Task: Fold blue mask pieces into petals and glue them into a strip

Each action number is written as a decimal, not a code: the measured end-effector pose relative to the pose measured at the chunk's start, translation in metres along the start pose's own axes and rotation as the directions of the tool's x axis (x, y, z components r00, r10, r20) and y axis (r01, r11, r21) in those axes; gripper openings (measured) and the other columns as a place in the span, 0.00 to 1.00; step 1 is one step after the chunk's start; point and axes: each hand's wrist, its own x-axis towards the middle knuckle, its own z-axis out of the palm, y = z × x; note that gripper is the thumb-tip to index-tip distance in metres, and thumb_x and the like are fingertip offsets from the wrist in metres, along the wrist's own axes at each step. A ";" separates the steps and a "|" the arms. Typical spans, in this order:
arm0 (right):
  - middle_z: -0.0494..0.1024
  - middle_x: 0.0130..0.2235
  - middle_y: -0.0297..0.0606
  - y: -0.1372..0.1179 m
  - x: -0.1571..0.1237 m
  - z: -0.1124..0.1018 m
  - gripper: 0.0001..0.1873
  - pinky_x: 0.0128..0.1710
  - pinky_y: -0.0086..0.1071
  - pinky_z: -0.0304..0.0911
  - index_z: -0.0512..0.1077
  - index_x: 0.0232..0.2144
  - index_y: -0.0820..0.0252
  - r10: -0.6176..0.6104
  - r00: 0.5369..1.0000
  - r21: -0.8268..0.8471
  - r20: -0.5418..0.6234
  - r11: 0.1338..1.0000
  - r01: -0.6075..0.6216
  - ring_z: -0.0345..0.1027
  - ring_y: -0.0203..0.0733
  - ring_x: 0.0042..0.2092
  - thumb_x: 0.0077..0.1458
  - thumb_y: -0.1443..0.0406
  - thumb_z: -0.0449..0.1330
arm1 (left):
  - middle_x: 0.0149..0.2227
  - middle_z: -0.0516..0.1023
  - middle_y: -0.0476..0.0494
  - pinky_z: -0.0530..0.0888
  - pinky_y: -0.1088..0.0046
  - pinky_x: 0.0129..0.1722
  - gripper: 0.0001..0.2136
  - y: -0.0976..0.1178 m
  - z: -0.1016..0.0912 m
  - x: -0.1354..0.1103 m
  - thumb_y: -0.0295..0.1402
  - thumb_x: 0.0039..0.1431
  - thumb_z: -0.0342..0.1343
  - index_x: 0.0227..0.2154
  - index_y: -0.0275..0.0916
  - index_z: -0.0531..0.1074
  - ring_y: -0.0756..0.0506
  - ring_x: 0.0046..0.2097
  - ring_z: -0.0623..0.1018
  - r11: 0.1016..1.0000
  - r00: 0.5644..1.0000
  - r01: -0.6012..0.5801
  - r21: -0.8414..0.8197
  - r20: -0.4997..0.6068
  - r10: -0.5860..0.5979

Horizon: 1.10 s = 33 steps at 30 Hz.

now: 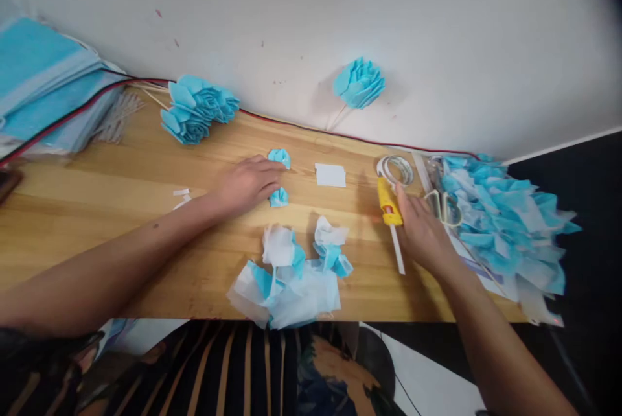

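Observation:
My left hand [249, 184] lies on the wooden table with its fingers stretched out, reaching between two small folded bits of blue fabric. One blue bit [279, 157] shows above the fingertips and the other blue bit [278, 197] below them; whether they join under the fingers is hidden. In my right hand [422, 225] is a yellow glue gun [387, 199], with a white glue stick [397, 251] jutting from its back end toward me. Between my hands sits a white card [330, 175]. Crumpled white and blue fabric pieces [301, 293] lie at the near edge.
Blue fabric flowers [197, 111] rest at the back left; another flower [359, 83] leans on the wall. A stack of blue sheets [43, 79] lies far left. Tape rolls [396, 170], scissors [443, 208] and a blue fabric heap [505, 215] occupy the right. A red-black cable [301, 124] runs along the wall.

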 end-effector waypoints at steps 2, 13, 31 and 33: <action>0.77 0.50 0.60 0.023 -0.024 0.004 0.36 0.52 0.57 0.71 0.46 0.72 0.63 -0.005 0.999 -0.017 0.046 1.000 0.006 0.73 0.66 0.53 0.63 0.68 0.46 | 0.55 0.78 0.37 0.71 0.59 0.55 0.16 0.000 -0.003 0.000 0.36 0.71 0.46 0.33 0.37 0.77 0.39 0.54 0.76 0.998 0.999 0.002 -0.058 -0.034 -0.004; 0.82 0.42 0.39 -0.086 0.056 -0.075 0.09 0.44 0.44 0.73 0.75 0.42 0.52 -0.105 0.992 0.464 0.074 0.884 0.059 0.78 0.49 0.42 0.62 0.63 0.56 | 0.43 0.79 0.37 0.71 0.64 0.49 0.15 0.009 -0.014 -0.002 0.36 0.70 0.47 0.33 0.37 0.76 0.42 0.47 0.77 0.977 0.992 -0.094 -0.192 -0.096 0.077; 0.80 0.33 0.30 -0.162 0.126 -0.026 0.07 0.37 0.30 0.65 0.70 0.33 0.56 -0.217 0.964 0.815 0.152 0.580 0.002 0.74 0.36 0.35 0.50 0.72 0.59 | 0.39 0.80 0.39 0.70 0.66 0.43 0.15 0.004 -0.007 -0.001 0.34 0.70 0.49 0.29 0.37 0.76 0.43 0.41 0.76 0.984 0.981 -0.160 -0.079 -0.122 0.150; 0.80 0.34 0.31 -0.162 0.126 -0.021 0.07 0.38 0.30 0.66 0.70 0.33 0.56 -0.214 0.963 0.837 0.164 0.547 -0.020 0.74 0.36 0.35 0.50 0.71 0.60 | 0.39 0.80 0.39 0.70 0.66 0.42 0.15 0.004 -0.005 0.000 0.34 0.70 0.50 0.28 0.37 0.76 0.44 0.41 0.76 0.983 0.980 -0.167 -0.081 -0.124 0.157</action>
